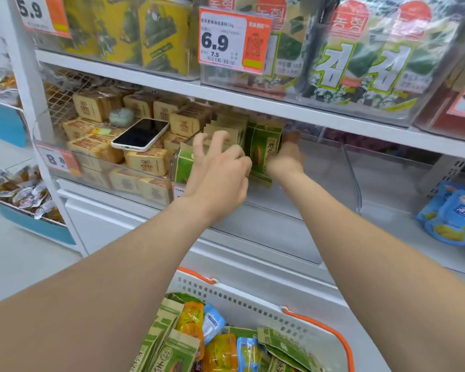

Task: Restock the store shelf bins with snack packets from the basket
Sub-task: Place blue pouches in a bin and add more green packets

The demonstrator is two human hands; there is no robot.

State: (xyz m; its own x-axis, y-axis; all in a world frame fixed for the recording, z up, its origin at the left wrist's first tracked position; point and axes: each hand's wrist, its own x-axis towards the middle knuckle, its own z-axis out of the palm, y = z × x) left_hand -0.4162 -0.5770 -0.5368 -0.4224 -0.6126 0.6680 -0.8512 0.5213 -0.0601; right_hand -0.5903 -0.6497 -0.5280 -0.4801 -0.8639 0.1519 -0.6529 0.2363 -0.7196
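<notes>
Upper shelf (113, 68), left edge: left price tag (35, 12), 5.9. Centre: centre price tag (234, 40), 6.9 over 7.5. Right: seaweed packets (365, 65), 김. Below: lower price tag (55, 159), 8; green packet (263, 149), 原.

Lighting is bright, even and diffuse from overhead, with soft shade under the shelf board (253, 102) just above my grip. There is pale glare on the clear bin fronts (387, 111) above the grip and on the phone screen (140, 134) to its left. My right hand (286, 158), gripping the green packets (263, 146), is smeared by motion blur, my left hand (220, 167) beside it reads sharper, and wide-angle distortion bows the shelf lines far from the grip.
</notes>
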